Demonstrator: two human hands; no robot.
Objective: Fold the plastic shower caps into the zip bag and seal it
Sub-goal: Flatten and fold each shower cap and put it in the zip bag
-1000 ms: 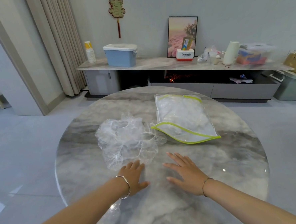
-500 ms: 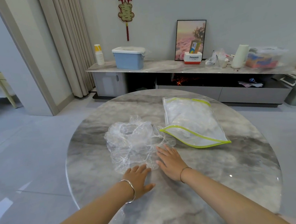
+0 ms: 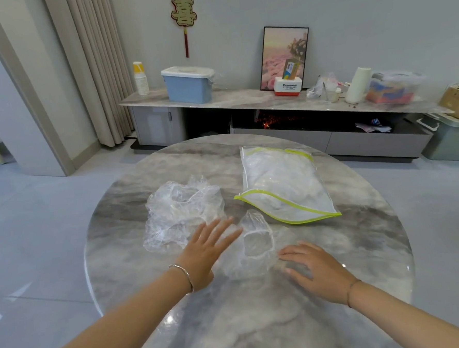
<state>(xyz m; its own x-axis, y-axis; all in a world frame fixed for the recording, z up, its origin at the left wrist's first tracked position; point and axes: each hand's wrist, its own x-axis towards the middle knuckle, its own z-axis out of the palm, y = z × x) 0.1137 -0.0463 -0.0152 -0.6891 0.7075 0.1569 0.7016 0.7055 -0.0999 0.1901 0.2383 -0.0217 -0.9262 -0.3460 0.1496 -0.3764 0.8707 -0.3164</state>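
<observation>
**Operator:** Currently, what is the layout, largest item first?

**Checker:** Work surface: the round table (image 3: 97,235). At 1 o'clock from its centre lies the zip bag (image 3: 282,181), flat, with white contents visible inside. Its green-trimmed near edge appears unsealed. At 10 o'clock sits the pile of shower caps (image 3: 182,211), crumpled and apart from the bag. Just toward 6 o'clock from centre lies a single cap (image 3: 256,242), near the bag's mouth.

**Operator:** What changed in the last half second?

**Checker:** The single cap was part of the pile. It has been drawn clear and now lies between the hands. The left hand (image 3: 203,253) has fingers straight and spread wide over the pile's near edge, at the cap's 9 o'clock side. The right hand (image 3: 317,270) has moved from the pile to the cap's 4 o'clock side. Its fingers are straight and flat on the table, gripping nothing. Contact with the cap cannot be confirmed.

**Operator:** Meaning?

**Checker:** Judgement: one cap is isolated for folding. Nothing looks folded yet. Loading and sealing remain.
</observation>
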